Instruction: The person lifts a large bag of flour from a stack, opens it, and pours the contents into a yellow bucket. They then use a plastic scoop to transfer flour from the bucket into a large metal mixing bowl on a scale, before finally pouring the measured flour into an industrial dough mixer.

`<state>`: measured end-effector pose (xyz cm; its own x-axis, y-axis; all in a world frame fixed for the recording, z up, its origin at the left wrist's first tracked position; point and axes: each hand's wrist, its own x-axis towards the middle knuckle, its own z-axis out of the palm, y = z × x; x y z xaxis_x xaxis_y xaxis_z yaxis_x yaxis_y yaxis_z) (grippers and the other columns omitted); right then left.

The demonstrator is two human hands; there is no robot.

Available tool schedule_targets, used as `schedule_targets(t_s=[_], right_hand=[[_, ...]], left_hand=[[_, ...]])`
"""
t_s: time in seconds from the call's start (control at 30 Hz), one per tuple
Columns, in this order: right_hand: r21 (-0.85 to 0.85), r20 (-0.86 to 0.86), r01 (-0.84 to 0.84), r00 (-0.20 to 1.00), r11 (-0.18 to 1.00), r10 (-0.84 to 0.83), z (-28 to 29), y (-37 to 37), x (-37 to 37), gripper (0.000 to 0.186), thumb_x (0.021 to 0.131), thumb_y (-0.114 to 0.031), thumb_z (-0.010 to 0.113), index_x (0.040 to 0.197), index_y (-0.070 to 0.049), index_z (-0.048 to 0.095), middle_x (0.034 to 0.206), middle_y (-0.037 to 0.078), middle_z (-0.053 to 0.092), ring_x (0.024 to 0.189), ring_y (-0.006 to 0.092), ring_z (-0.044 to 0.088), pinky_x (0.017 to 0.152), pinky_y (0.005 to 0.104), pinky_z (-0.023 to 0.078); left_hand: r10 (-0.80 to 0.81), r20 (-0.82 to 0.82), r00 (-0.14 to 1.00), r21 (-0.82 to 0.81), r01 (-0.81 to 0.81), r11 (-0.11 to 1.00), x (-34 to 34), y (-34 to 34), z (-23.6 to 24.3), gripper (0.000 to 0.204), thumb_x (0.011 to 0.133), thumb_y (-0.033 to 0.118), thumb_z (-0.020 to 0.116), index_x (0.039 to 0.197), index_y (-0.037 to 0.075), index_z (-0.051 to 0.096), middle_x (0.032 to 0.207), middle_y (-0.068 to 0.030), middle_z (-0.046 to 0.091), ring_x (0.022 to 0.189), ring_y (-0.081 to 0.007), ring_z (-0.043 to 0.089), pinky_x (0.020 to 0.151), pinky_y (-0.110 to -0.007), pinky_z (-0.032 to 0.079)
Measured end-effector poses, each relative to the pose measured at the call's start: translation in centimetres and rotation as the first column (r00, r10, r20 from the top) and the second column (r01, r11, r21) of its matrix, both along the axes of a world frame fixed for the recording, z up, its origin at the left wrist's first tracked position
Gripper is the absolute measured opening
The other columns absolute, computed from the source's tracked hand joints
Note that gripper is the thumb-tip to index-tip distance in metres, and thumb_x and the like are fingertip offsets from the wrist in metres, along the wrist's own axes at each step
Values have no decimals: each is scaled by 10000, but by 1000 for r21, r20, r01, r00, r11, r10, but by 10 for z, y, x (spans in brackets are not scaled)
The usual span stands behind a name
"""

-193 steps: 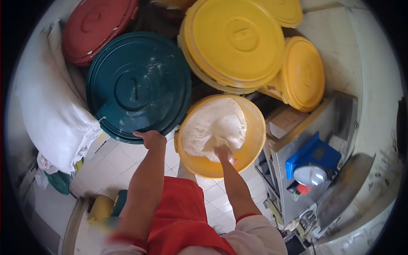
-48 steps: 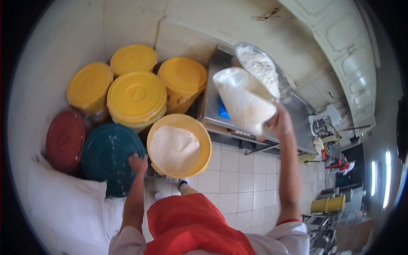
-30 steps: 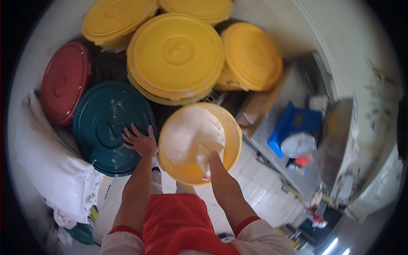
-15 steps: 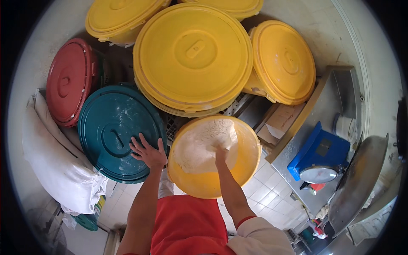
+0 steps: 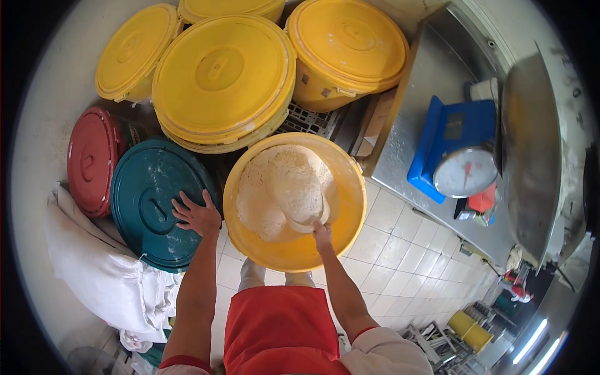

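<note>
My right hand (image 5: pixel 322 235) is closed around the handle of a pale scoop (image 5: pixel 309 224), heaped with off-white flour-like powder. The scoop is over a round yellow tub (image 5: pixel 352 203), which holds a mound of the same powder (image 5: pixel 255 199) toward its far left side. Bare yellow wall shows on the near and right sides of the tub. With fingers spread, my left hand (image 5: pixel 199 216) is at the right edge of a dark green lid (image 5: pixel 140 215) dusted with white powder. Nothing is in that hand; whether it presses on the lid I cannot tell.
Several yellow lidded tubs (image 5: pixel 250 81) stand beyond, with a red-lidded one (image 5: pixel 90 162) at left. White sacks (image 5: pixel 106 275) lie beside the green lid. On the right, a steel counter (image 5: pixel 400 137) bears a blue dial scale (image 5: pixel 453 144) and a large metal pan (image 5: pixel 531 156).
The scoop has come up heaped with powder in my right hand, which is now nearer to me. My left hand stays spread by the green lid. The whole view has shifted toward the right.
</note>
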<state>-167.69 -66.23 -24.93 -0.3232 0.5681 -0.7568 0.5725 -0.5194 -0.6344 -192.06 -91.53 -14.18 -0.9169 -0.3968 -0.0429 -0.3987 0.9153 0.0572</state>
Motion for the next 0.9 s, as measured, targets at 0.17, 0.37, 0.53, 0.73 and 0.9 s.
schedule_targets(t_s=[0.17,0.37,0.53,0.73,0.9], right_hand=[[47,-159,-18,987,999,25,23,-9,32,153,771,-183,600,660,-96,539,555,-33,449,465,63,352,441,237,267],[62,-247,-7,969,998,22,83,-41,39,134,773,-182,596,731,-59,562,620,16,541,492,110,493,473,245,414],[-22,-339,32,940,999,-37,140,-53,56,156,784,-171,580,758,-17,575,652,56,585,493,137,537,484,254,463],[48,-386,18,923,999,2,258,-52,55,189,770,-156,576,839,17,546,663,58,560,511,125,507,431,252,374],[-7,-429,-148,894,989,131,380,-33,42,264,752,-180,547,890,45,562,735,106,601,579,214,610,465,257,445]], left_hand=[[-4,2,1000,-26,4,1000,7,2,6,755,906,626,407,1456,134,244,1516,-176,132,1389,-425,96,1044,-680,124],[-103,-205,973,274,158,949,36,-54,19,737,915,554,467,1443,85,257,1489,-220,188,1348,-429,238,1063,-611,188],[-341,-323,883,264,430,863,110,-127,74,741,895,446,561,1427,26,261,1445,-258,276,1323,-426,290,1069,-527,233],[-253,-334,908,251,344,905,182,-216,90,688,896,388,594,1388,-10,323,1413,-267,323,1286,-421,348,1049,-516,283],[-43,-500,865,154,137,978,220,-277,27,632,908,402,593,1313,-50,417,1289,-254,448,1206,-414,435,997,-489,388]])
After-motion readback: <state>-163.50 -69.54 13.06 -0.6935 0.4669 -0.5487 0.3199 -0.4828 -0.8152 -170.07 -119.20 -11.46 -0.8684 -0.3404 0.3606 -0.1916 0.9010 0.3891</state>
